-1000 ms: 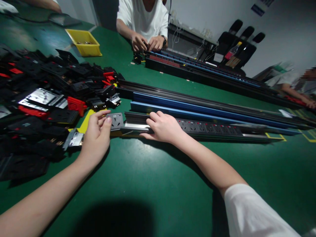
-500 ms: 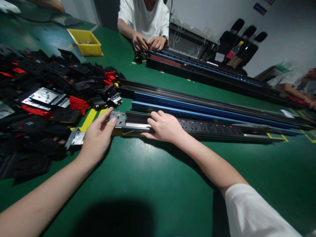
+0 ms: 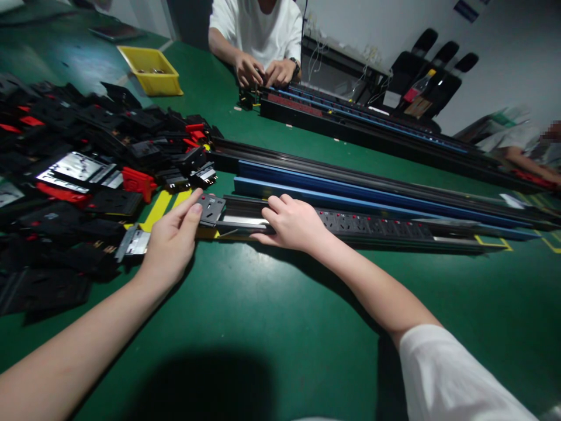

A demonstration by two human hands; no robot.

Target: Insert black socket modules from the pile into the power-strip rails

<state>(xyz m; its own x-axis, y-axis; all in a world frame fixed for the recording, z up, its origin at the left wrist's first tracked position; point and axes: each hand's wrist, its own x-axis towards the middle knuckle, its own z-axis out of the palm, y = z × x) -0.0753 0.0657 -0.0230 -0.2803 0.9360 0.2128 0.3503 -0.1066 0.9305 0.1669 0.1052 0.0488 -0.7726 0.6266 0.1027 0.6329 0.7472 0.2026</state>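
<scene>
Between the thumb and fingers of my left hand (image 3: pixel 175 234) is a black socket module (image 3: pixel 212 209), held at the left end of a long black channel rail (image 3: pixel 245 206). The module sits tilted at the rail's open end; how far it is inside I cannot tell. My right hand (image 3: pixel 294 223) wraps round the rail farther along, thumb on the near side and fingers over the top. Several socket modules (image 3: pixel 372 225) with red dots sit in a row in the rail, right of that hand. A bare silvery strip shows between my hands.
Loose black modules (image 3: pixel 56 216) and red parts (image 3: pixel 138 183) are heaped at left. Blue rails (image 3: pixel 307 193) lie just behind the black one. Farther back stands a yellow bin (image 3: pixel 153 79). Across the table, a person's hands (image 3: pixel 265 71) work at another long rail assembly (image 3: pixel 315 117).
The socket module in my left hand has tilted, and its face now looks darker. My right hand has stayed in place on the rail.
</scene>
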